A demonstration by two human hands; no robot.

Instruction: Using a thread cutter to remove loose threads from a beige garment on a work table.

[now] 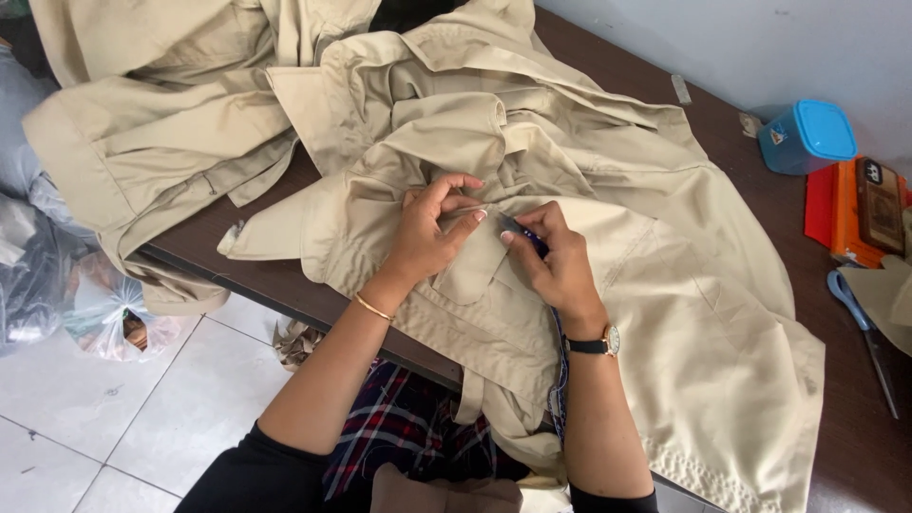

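Right hand (556, 261) pinches a small dark tool (522, 233), perhaps a thread snip, its tip against a beige garment (608, 256). Left hand (432, 233) sits just beside it, thumb and forefinger pressed together on a fold of the same cloth. This garment lies crumpled across a dark brown desk (855, 418), hanging over the near edge. More beige cloth (152, 123) is heaped at the far left. Scissors (860, 328), a blue box (807, 136) and an orange case (836, 214) lie well apart at the right.
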